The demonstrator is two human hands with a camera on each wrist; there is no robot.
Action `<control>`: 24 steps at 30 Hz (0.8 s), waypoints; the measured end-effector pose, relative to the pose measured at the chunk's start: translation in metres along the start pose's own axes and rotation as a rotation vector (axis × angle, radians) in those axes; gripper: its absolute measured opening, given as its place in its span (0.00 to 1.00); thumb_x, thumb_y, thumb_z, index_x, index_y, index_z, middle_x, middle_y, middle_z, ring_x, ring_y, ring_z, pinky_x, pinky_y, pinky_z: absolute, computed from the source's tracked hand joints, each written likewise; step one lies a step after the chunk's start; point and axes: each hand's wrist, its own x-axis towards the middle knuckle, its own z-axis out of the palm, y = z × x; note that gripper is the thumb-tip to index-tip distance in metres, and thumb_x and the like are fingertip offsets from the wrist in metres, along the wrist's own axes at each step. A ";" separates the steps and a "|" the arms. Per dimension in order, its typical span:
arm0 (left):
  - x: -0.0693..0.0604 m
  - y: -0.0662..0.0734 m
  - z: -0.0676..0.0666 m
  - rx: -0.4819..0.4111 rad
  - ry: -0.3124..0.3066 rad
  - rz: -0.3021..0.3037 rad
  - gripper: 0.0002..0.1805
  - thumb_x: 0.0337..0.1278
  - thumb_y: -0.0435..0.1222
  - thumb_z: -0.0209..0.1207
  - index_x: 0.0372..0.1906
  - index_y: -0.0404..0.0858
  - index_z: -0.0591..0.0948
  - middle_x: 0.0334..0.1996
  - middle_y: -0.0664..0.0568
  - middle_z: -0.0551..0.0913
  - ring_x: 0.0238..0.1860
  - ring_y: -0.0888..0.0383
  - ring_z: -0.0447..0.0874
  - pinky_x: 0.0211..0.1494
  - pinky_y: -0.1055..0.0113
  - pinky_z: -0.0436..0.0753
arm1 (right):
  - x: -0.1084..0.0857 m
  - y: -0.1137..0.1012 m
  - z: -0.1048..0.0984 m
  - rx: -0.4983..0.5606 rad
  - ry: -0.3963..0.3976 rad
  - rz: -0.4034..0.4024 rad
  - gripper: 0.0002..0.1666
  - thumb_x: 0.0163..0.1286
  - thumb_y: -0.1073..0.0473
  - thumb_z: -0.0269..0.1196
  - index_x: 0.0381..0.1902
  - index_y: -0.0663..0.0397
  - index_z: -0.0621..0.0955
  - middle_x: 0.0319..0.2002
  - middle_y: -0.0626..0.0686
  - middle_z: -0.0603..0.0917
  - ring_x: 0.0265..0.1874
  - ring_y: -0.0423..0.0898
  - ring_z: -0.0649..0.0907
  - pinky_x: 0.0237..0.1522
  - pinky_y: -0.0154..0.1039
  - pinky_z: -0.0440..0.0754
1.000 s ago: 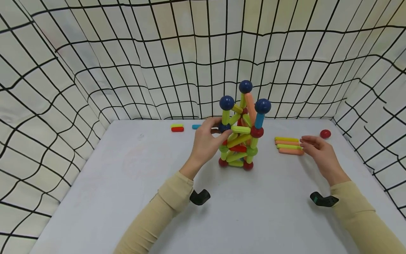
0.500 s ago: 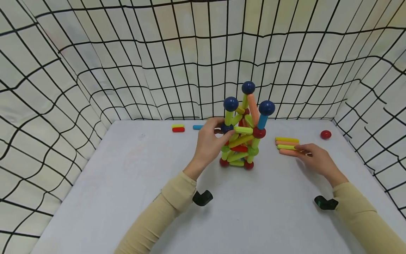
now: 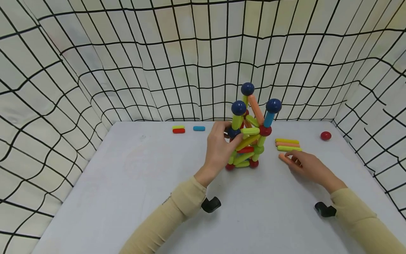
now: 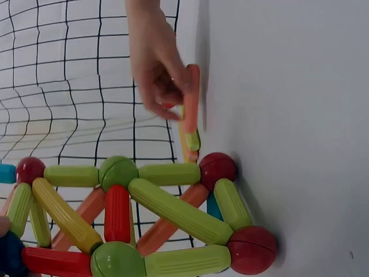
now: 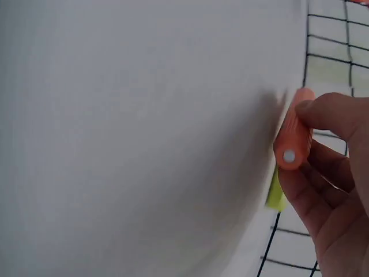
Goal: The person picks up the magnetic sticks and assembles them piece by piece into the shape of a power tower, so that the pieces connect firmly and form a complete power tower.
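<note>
A tower of magnetic sticks and balls [image 3: 250,131] stands on the white table, with dark blue balls on top. My left hand [image 3: 219,150] grips a blue ball [image 3: 233,133] on the tower's left side, thumb in front. At the right, my right hand [image 3: 312,167] pinches an orange magnetic stick [image 5: 295,133] between thumb and fingers. The stick's round end with its metal tip shows in the right wrist view. Behind that hand lie a lime stick [image 3: 289,148], an orange stick [image 3: 287,144] and a yellow stick [image 3: 287,140], side by side.
A red ball [image 3: 325,135] lies at the far right of the table. Toward the back left are a blue stick [image 3: 199,128], a red stick [image 3: 178,131] and a lime stick [image 3: 178,126]. Black netting [image 3: 209,65] over white cloth encloses the back and sides.
My right hand has taken hold of the front orange stick and drawn it toward me, apart from the row. The left hand and tower have shifted slightly right, and the tower leans a little.
</note>
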 end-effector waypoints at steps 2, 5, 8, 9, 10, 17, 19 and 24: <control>0.000 0.003 0.003 0.004 0.000 -0.005 0.20 0.56 0.36 0.68 0.49 0.31 0.75 0.44 0.44 0.75 0.41 0.53 0.78 0.42 0.64 0.83 | -0.002 -0.010 -0.001 0.063 0.019 -0.017 0.24 0.72 0.56 0.61 0.63 0.54 0.72 0.41 0.54 0.82 0.36 0.48 0.79 0.38 0.41 0.81; 0.000 0.006 0.006 0.015 -0.009 -0.019 0.21 0.55 0.38 0.69 0.49 0.32 0.75 0.43 0.45 0.75 0.41 0.55 0.77 0.40 0.68 0.82 | -0.005 -0.029 -0.007 0.208 0.109 -0.023 0.26 0.74 0.55 0.57 0.67 0.51 0.69 0.50 0.59 0.82 0.43 0.51 0.82 0.43 0.36 0.81; 0.000 0.007 0.006 0.014 -0.025 -0.027 0.22 0.55 0.38 0.70 0.49 0.32 0.75 0.43 0.46 0.75 0.40 0.55 0.77 0.39 0.72 0.79 | -0.010 -0.051 -0.014 0.365 0.235 -0.018 0.24 0.76 0.53 0.55 0.67 0.51 0.70 0.55 0.59 0.79 0.47 0.50 0.81 0.44 0.26 0.79; 0.000 0.006 0.005 0.013 -0.033 -0.028 0.22 0.55 0.39 0.69 0.49 0.32 0.75 0.43 0.46 0.75 0.40 0.56 0.78 0.39 0.73 0.79 | -0.012 -0.058 -0.016 0.412 0.274 -0.014 0.24 0.76 0.53 0.55 0.66 0.50 0.71 0.56 0.57 0.78 0.48 0.48 0.81 0.44 0.24 0.78; 0.001 0.006 0.005 0.010 -0.041 -0.027 0.22 0.55 0.38 0.69 0.49 0.32 0.75 0.43 0.46 0.75 0.40 0.56 0.78 0.40 0.73 0.79 | -0.013 -0.065 -0.018 0.457 0.307 -0.022 0.23 0.76 0.53 0.55 0.66 0.51 0.71 0.56 0.56 0.78 0.48 0.45 0.81 0.45 0.22 0.77; 0.002 0.001 -0.002 -0.021 -0.098 -0.014 0.23 0.54 0.36 0.70 0.52 0.31 0.74 0.43 0.45 0.75 0.43 0.55 0.77 0.43 0.71 0.81 | -0.018 -0.105 -0.023 0.662 0.432 -0.097 0.25 0.75 0.60 0.57 0.67 0.53 0.71 0.57 0.49 0.75 0.50 0.36 0.80 0.46 0.25 0.80; 0.002 -0.001 -0.004 -0.034 -0.120 -0.012 0.24 0.55 0.36 0.69 0.52 0.32 0.74 0.44 0.45 0.75 0.44 0.55 0.77 0.45 0.72 0.81 | -0.017 -0.114 -0.022 0.686 0.446 -0.126 0.25 0.74 0.62 0.57 0.68 0.54 0.71 0.57 0.49 0.75 0.51 0.37 0.80 0.46 0.26 0.80; 0.000 -0.003 -0.008 -0.092 -0.168 -0.012 0.23 0.56 0.34 0.68 0.54 0.32 0.75 0.47 0.45 0.75 0.47 0.55 0.78 0.48 0.68 0.83 | -0.013 -0.135 -0.022 0.700 0.487 -0.208 0.25 0.72 0.66 0.58 0.66 0.57 0.71 0.59 0.51 0.75 0.51 0.36 0.81 0.48 0.27 0.80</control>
